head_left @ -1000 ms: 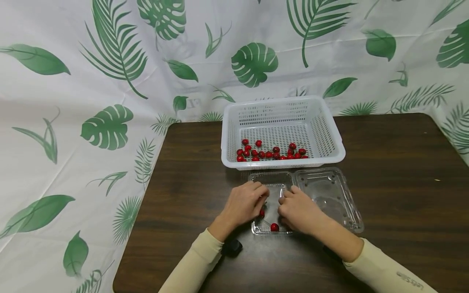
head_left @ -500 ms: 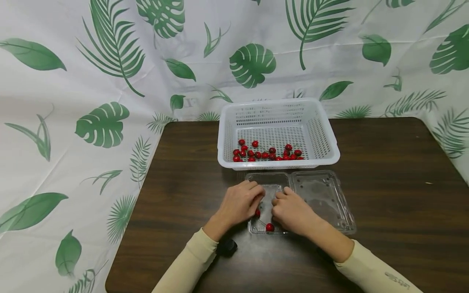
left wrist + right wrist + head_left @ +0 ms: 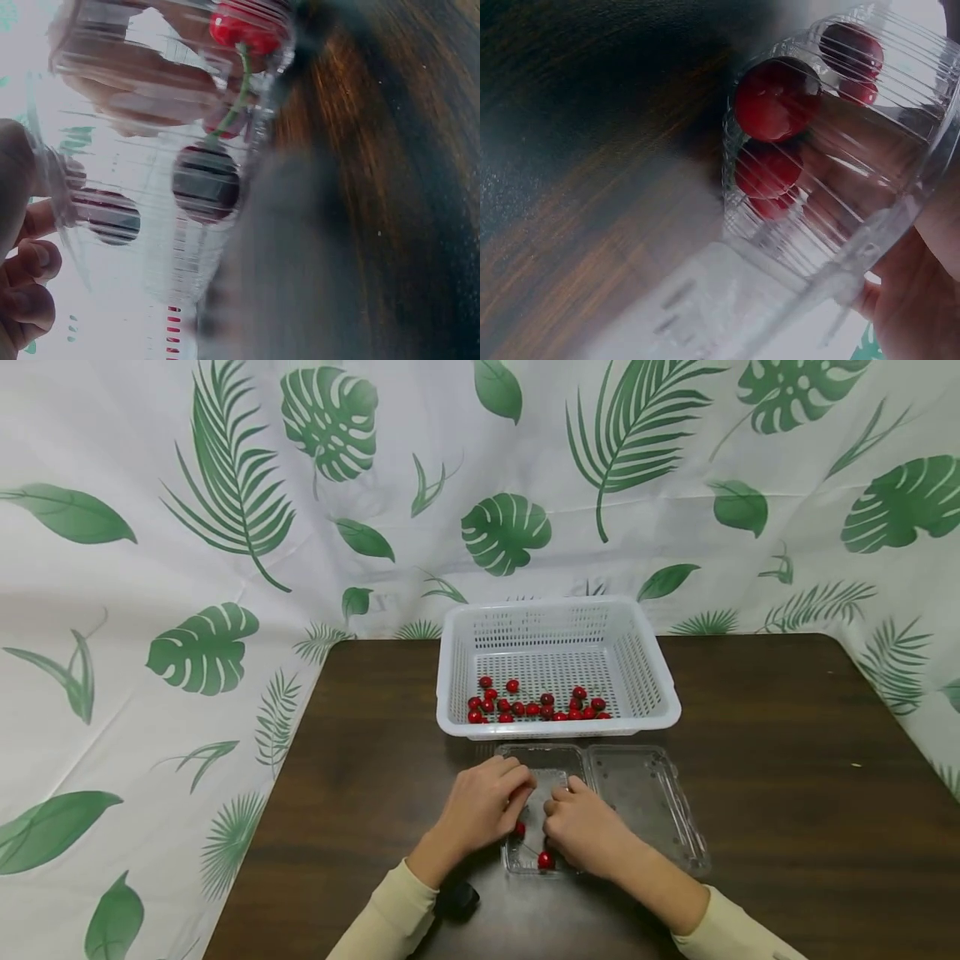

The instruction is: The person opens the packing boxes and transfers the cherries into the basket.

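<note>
In the head view a clear plastic clamshell box [image 3: 551,760] stands between the hands, its lid [image 3: 637,793] folded out to the right. The left hand [image 3: 483,806] reaches over the box's left side. Its fingertips touch a dark red cherry [image 3: 112,217], which appears raised and pinched. Over the right part of the box is the right hand [image 3: 588,827], fingers curled; whatever they hold is hidden. One red cherry [image 3: 546,860] with a stem lies at the near end, another cherry [image 3: 519,831] beside the left thumb. More cherries [image 3: 776,97] show through the wall in the right wrist view.
Behind the box a white perforated basket [image 3: 641,724] holds several red cherries along its near side. A small black object [image 3: 457,902] sits by the left wrist. Dark wooden table [image 3: 750,735] extends both ways, with a leaf-print curtain [image 3: 420,552] behind it.
The head view has tilted up and shifted, so the table scene appears lower. Both hands stay over the box with little movement, and the cherries lie as before.
</note>
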### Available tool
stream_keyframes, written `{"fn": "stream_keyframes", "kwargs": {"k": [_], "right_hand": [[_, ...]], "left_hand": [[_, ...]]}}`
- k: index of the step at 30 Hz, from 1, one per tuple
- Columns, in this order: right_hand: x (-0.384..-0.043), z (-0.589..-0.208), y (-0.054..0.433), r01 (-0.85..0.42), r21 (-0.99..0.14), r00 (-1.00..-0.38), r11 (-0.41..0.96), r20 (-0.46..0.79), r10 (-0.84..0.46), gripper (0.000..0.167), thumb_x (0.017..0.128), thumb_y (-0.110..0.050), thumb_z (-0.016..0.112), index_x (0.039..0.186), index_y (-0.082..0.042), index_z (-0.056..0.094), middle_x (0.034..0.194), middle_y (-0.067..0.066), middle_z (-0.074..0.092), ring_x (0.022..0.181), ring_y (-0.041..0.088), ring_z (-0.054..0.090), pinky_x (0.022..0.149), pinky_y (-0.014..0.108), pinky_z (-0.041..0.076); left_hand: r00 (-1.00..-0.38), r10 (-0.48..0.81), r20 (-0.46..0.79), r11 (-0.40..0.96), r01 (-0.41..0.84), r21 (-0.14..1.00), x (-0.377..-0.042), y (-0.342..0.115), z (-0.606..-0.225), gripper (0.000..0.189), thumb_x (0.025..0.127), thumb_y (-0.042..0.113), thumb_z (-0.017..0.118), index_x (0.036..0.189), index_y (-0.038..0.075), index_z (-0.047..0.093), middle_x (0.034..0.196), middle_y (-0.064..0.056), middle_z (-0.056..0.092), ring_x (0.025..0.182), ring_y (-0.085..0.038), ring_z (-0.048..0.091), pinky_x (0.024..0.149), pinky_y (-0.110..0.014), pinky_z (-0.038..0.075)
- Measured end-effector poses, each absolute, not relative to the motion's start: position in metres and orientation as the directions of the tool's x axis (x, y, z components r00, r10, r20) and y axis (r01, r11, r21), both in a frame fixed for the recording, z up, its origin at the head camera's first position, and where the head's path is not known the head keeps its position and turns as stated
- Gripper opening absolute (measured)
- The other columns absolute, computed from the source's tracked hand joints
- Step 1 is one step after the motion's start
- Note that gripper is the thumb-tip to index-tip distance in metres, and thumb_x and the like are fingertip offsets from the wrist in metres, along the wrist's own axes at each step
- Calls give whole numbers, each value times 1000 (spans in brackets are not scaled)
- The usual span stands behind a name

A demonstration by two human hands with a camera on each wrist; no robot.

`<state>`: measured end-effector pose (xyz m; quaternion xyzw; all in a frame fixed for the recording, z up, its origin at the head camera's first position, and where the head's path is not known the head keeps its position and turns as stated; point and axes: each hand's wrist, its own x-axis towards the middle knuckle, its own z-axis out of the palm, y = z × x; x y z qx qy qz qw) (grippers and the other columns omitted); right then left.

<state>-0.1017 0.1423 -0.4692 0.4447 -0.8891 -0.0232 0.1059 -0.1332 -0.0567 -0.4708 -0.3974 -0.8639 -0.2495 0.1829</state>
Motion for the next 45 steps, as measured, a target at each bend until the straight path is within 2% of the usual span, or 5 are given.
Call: {"fn": "stream_keyframes", "kwargs": {"k": [10, 16, 21, 35, 45], "right_hand": [[-89, -485, 134, -799, 158, -554, 580, 180, -813, 26, 68, -24, 78, 55, -22, 54, 61, -7, 50, 61, 16, 47, 61, 33, 29], [-83, -487, 135, -795, 104, -578, 598, 170, -798, 27, 69, -24, 78, 55, -22, 54, 60, -7, 48, 61, 16, 45, 61, 32, 28], [-86, -484, 137, -788, 96, -588, 609, 177, -789, 27, 71, -25, 77, 56, -21, 56, 60, -7, 49, 61, 15, 46, 63, 33, 30], [-104, -474, 140, -782, 87, -596, 617, 185, -782, 22, 71, -24, 78, 58, -21, 61, 62, -7, 54, 64, 16, 49, 62, 33, 30], [-102, -480, 139, -783, 65, -594, 619, 218, -774, 25, 69, -19, 79, 55, -20, 58, 59, -6, 51, 59, 16, 48, 59, 32, 27]], "left_hand": [[-606, 536, 587, 554, 778, 296, -120, -64, -470, 5, 88, 16, 69, 92, 19, 67, 87, 11, 62, 76, -6, 55, 61, -20, 46], [-597, 451, 664, 545, 773, 324, -125, -65, -462, 9, 87, 12, 70, 90, 20, 66, 83, 11, 60, 70, -3, 51, 59, -18, 43], [-596, 392, 701, 556, 761, 336, -143, -69, -445, 9, 87, 10, 69, 90, 18, 66, 84, 9, 62, 72, -7, 56, 60, -24, 47], [-653, 307, 692, 661, 669, 339, -206, -82, -425, 4, 89, 12, 67, 91, 15, 70, 90, 4, 69, 80, -13, 65, 65, -34, 53], [-700, 317, 640, 725, 614, 312, -202, -85, -437, 7, 87, 14, 72, 94, 17, 72, 89, 7, 67, 78, -12, 64, 59, -32, 52]]}}
